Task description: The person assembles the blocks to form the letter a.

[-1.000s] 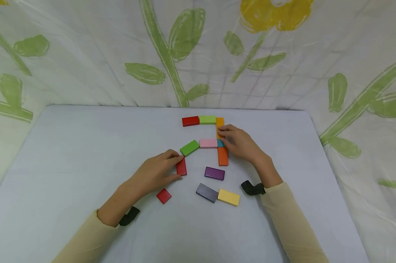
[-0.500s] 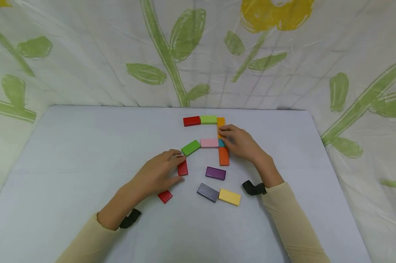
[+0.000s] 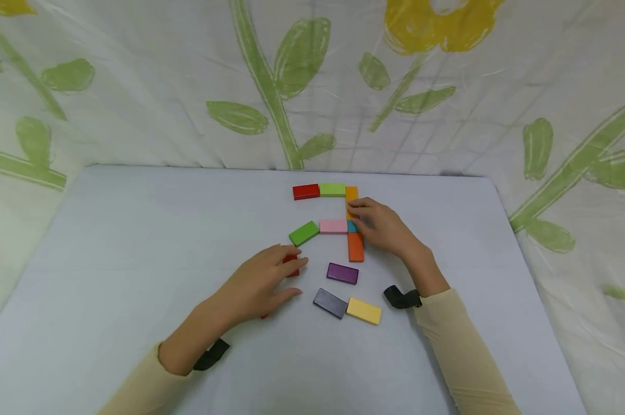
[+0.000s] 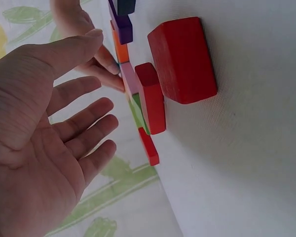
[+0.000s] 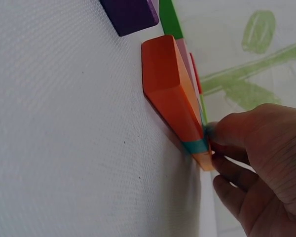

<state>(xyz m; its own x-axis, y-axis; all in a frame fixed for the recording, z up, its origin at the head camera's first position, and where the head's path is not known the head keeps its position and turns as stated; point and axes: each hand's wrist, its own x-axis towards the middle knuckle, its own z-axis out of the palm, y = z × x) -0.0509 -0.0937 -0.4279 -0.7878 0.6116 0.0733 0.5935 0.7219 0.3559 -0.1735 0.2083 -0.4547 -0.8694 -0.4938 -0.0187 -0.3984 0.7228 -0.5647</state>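
My left hand (image 3: 258, 282) hovers with fingers spread over a red block (image 3: 295, 272) and holds nothing. It partly covers that block and almost hides a smaller red block (image 3: 264, 316); both red blocks show uncovered in the left wrist view, the closer one (image 4: 185, 61) being largest there. My right hand (image 3: 382, 227) has its fingertips at a yellow-orange block (image 3: 351, 192) and a small teal block (image 3: 351, 226). An orange block (image 3: 356, 248) adjoins the teal one. A pink block (image 3: 334, 226) and a green block (image 3: 304, 233) run leftward from there.
At the back, a red block (image 3: 306, 192) and a light green block (image 3: 332, 189) lead to the yellow-orange one. Nearer lie purple (image 3: 342, 273), dark grey (image 3: 330, 303) and yellow (image 3: 364, 310) blocks. A leaf-patterned curtain (image 3: 162, 75) hangs behind the white table (image 3: 136, 242).
My left hand has moved right and away from the red block's edge, its fingers opening over it, and now covers most of the smaller red block. The right hand stays at the same blocks.
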